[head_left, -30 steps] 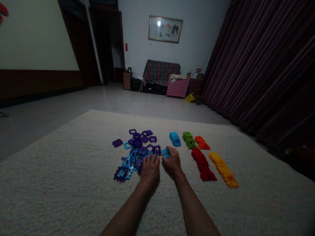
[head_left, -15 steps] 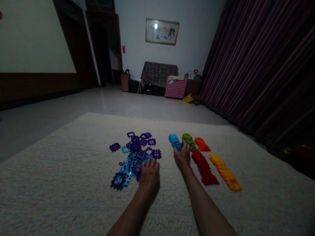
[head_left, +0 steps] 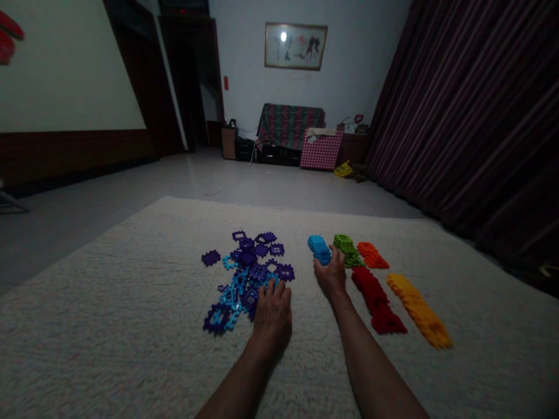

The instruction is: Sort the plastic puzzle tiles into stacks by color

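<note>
A loose heap of purple pieces [head_left: 247, 258] and light blue pieces [head_left: 239, 281] with notched edges lies left of centre. My left hand [head_left: 273, 308] rests at the heap's right edge, fingers slightly apart; nothing shows held in it. Further right, a row of overlapping blue pieces [head_left: 319, 248] lies on the mat. My right hand [head_left: 332, 272] is at the near end of this row, thumb and fingers apart around it, and no lifted piece is visible. Beside it lie green pieces [head_left: 346, 249], orange pieces [head_left: 372, 255], red pieces [head_left: 378, 301] and yellow pieces [head_left: 419, 309] in rows.
Everything lies on a cream textured mat [head_left: 131, 279]. Beyond it are the tiled floor [head_left: 174, 177], a cloth-covered piece of furniture [head_left: 289, 125] and a checked cloth [head_left: 321, 149]. A dark curtain [head_left: 458, 116] hangs at the right.
The view has shifted, so the scene sits a little further right. My right hand has drawn back slightly from the blue row, uncovering more of its near end. My left hand stays by the heap.
</note>
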`<action>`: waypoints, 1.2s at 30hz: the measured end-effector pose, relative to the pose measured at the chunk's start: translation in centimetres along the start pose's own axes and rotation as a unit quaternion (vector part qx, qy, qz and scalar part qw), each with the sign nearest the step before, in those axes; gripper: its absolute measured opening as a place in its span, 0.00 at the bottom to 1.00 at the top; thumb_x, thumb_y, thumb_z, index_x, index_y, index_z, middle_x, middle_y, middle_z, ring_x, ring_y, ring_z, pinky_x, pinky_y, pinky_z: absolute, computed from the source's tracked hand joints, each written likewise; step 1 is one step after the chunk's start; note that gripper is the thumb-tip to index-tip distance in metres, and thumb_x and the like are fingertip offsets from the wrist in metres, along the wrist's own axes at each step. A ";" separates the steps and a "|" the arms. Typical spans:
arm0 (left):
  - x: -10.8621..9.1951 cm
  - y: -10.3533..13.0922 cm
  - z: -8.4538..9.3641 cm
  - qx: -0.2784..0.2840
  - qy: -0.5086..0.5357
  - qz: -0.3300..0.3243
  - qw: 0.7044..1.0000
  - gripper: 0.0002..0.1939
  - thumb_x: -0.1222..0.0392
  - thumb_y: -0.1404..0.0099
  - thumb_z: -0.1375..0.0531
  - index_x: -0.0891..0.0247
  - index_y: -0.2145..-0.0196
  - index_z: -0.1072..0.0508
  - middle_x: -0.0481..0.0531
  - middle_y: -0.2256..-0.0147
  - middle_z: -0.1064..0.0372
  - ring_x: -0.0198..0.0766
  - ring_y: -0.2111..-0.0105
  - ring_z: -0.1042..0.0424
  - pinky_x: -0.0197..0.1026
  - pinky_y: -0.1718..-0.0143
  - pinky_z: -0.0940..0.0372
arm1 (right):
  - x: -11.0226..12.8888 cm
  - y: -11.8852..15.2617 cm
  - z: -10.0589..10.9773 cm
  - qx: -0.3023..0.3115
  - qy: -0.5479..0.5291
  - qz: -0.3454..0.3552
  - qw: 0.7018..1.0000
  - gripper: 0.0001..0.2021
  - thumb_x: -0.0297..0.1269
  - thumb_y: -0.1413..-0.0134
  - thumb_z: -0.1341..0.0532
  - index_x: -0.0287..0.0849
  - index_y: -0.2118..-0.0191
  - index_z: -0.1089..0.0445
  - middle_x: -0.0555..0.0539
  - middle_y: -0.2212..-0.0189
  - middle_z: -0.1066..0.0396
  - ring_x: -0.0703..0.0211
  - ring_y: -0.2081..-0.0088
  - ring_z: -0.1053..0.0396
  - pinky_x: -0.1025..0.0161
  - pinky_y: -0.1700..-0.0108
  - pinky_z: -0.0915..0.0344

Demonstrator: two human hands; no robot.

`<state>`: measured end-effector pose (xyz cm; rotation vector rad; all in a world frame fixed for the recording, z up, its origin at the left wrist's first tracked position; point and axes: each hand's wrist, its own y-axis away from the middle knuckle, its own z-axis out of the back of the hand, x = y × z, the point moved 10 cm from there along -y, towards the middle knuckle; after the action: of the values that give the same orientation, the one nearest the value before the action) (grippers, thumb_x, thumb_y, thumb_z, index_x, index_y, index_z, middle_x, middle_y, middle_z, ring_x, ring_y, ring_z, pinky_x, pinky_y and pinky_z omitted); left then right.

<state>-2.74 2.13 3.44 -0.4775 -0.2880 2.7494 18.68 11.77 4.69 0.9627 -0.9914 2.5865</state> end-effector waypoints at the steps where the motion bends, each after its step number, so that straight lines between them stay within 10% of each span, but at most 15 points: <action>1: 0.0 0.0 0.0 0.000 0.000 0.000 1.000 0.18 0.67 0.31 0.48 0.59 0.47 0.27 0.56 0.38 0.34 0.55 0.36 0.42 0.60 0.38 0.43 | 0.1 0.0 0.3 -0.007 -0.001 0.001 1.000 0.30 0.43 0.50 0.39 0.40 0.41 0.39 0.34 0.42 0.38 0.44 0.41 0.37 0.49 0.41 0.36; 9: -0.2 0.1 0.6 -0.018 0.009 -0.004 1.000 0.17 0.67 0.31 0.48 0.60 0.49 0.27 0.56 0.40 0.33 0.54 0.38 0.40 0.60 0.39 0.44 | 2.8 2.2 1.4 -0.041 -0.042 0.100 0.993 0.22 0.35 0.45 0.45 0.37 0.44 0.37 0.33 0.45 0.37 0.44 0.40 0.39 0.44 0.37 0.40; 25: 2.5 0.2 4.2 -0.153 0.102 0.055 0.981 0.18 0.74 0.36 0.47 0.58 0.55 0.24 0.54 0.55 0.24 0.45 0.50 0.28 0.57 0.39 0.46 | 8.1 9.8 -2.6 0.160 -0.079 0.167 0.970 0.17 0.30 0.43 0.48 0.44 0.53 0.26 0.42 0.51 0.24 0.49 0.47 0.30 0.48 0.42 0.37; 36: 14.2 -1.7 7.8 -0.144 0.016 0.230 0.962 0.20 0.69 0.34 0.47 0.62 0.48 0.24 0.59 0.49 0.25 0.47 0.45 0.30 0.48 0.42 0.39 | 8.9 10.0 -2.1 0.177 -0.066 0.149 0.971 0.15 0.30 0.42 0.47 0.45 0.54 0.27 0.43 0.49 0.25 0.49 0.45 0.32 0.48 0.41 0.42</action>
<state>-17.64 7.64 6.99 -0.7462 -0.6493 3.1573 6.82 5.33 3.98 1.1619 -0.7658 3.0598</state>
